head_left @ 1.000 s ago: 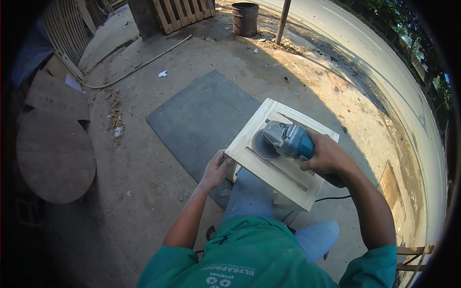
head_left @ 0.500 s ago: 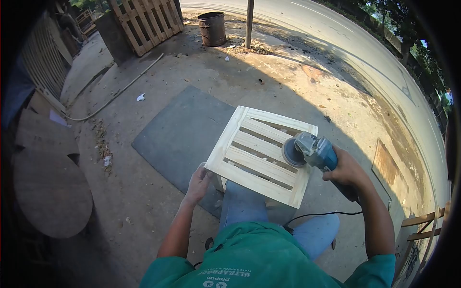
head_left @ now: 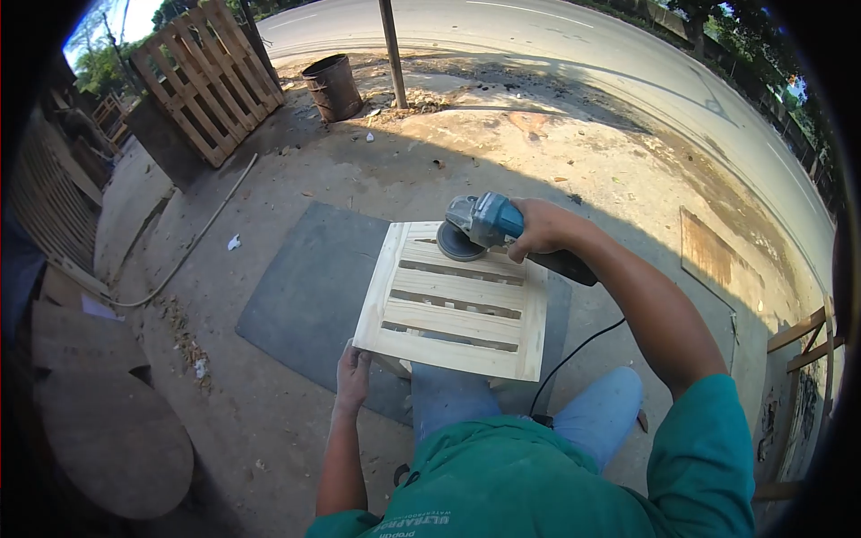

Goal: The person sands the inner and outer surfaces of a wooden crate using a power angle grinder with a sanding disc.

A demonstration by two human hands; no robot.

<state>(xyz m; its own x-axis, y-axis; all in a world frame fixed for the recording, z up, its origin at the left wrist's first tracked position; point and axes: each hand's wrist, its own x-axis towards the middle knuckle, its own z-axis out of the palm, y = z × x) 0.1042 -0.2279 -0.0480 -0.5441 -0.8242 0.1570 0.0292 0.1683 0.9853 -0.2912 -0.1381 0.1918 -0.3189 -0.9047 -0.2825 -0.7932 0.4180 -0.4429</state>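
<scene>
A slatted wooden piece point(head_left: 453, 285) of pale wood lies over my lap, its slats running left to right. My left hand point(head_left: 352, 377) grips its near left corner, the fingers partly hidden under the edge. In my right hand point(head_left: 541, 231) is a blue and grey angle grinder point(head_left: 495, 220), held by its body. The grinder's round disc point(head_left: 460, 242) rests on the far slats, near the top edge of the piece. A black cord point(head_left: 578, 348) runs from the tool toward my waist.
A dark mat point(head_left: 300, 278) lies on the concrete under the piece. Farther off stand a rusty bucket point(head_left: 333, 88), a post point(head_left: 393, 54) and a wooden pallet point(head_left: 208, 81). A hose point(head_left: 193, 242) curves at the left, near a rounded board point(head_left: 117, 439). A flat panel point(head_left: 717, 251) lies right.
My right hand has moved the grinder from the right side of the slats to the far edge. The wooden piece appears turned slightly, and the view has shifted. My left hand still holds the corner.
</scene>
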